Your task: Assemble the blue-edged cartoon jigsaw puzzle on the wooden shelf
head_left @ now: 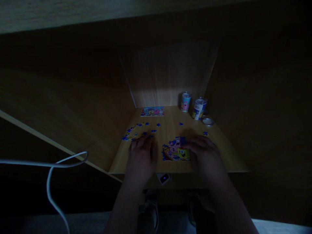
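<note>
A partly assembled cartoon jigsaw puzzle (175, 150) lies near the front edge of a small wooden desk (219, 152). My right hand (206, 154) rests at the puzzle's right side, fingers curled against its edge. My left hand (141, 156) lies palm down to the left of the puzzle, its fingertips reaching the loose blue puzzle pieces (136, 130) scattered at the left. The scene is very dark, so what the fingers hold cannot be made out.
A cartoon reference picture (152, 111) lies at the back. Two printed tins (185, 101) (199, 108) stand back right, with a round lid (208, 122) beside them. Wooden walls enclose the desk. A white cable (52, 169) hangs at the left. A small device (163, 178) sits under the front edge.
</note>
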A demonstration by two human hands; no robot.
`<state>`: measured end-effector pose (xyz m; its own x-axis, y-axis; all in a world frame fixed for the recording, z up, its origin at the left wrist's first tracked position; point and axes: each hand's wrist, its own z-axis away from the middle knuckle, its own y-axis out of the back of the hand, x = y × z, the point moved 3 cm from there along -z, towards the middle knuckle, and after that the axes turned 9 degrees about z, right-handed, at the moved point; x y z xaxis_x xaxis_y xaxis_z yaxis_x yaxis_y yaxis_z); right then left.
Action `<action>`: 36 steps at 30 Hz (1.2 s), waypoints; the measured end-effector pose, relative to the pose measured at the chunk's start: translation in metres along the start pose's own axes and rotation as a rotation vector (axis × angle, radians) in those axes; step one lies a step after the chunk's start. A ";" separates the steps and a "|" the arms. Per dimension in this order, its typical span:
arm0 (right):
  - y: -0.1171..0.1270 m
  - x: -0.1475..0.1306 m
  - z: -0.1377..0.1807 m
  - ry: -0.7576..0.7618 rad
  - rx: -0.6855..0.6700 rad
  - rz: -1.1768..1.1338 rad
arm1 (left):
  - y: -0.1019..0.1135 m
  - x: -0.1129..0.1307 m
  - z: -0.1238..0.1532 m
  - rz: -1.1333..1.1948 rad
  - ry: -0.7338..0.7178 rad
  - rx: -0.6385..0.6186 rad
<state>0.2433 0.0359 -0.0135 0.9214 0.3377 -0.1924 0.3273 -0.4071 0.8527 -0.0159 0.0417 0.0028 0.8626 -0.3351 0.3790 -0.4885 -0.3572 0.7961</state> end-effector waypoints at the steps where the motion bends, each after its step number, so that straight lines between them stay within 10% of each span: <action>1: 0.000 -0.001 0.000 0.031 -0.014 -0.012 | 0.000 0.002 0.000 -0.010 -0.008 -0.021; 24: 0.008 -0.015 -0.006 0.101 -0.026 -0.168 | 0.010 -0.003 0.005 -0.075 0.033 0.083; 36: 0.007 -0.013 -0.005 0.082 -0.028 -0.166 | 0.012 0.003 0.000 0.093 -0.072 -0.066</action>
<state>0.2325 0.0333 -0.0028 0.8344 0.4672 -0.2923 0.4664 -0.3161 0.8261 -0.0187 0.0367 0.0135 0.8010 -0.4268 0.4198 -0.5544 -0.2642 0.7892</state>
